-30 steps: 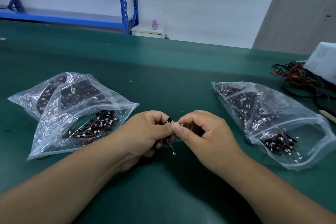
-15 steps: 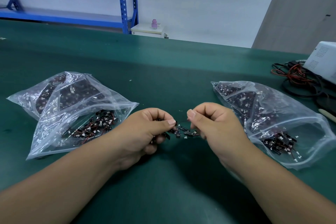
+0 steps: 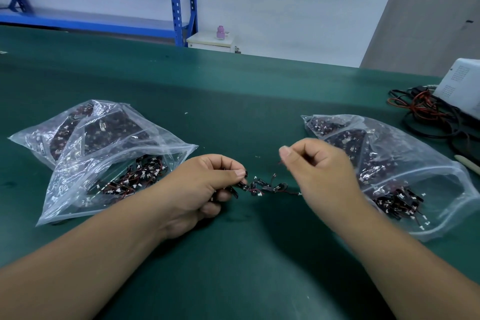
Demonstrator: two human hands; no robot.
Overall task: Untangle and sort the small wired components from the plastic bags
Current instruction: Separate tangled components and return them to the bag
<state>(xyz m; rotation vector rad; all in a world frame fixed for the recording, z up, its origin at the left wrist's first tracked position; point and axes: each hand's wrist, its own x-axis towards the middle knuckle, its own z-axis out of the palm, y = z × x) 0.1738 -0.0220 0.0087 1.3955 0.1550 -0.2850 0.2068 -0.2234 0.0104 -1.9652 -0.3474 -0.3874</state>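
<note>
The tangle [image 3: 267, 186] is likely very light and limp: thin red and black wires that bend freely, each carrying a small stiff black body and a tiny white plug. The wires probably snag on one another and could tear at the joints if yanked, so the safer hold is on a black body or a plug, easing one wire out at a time.

It hangs as a short, loose string between the hands, just above the mat [image 3: 233, 254]. The left hand [image 3: 207, 184] grips a clump of it, thumb pressed on forefinger at the string's left end. The right hand [image 3: 319, 166] is raised a little higher and apart from the left, fingers curled and thumb tight on forefinger, seemingly pinching one fine wire end; blur makes this uncertain.

A clear bag lies outside each hand. The left bag [image 3: 111, 163] and the right bag [image 3: 389, 171] both hold dark heaps of the same parts, with white plugs dotted through them.
</note>
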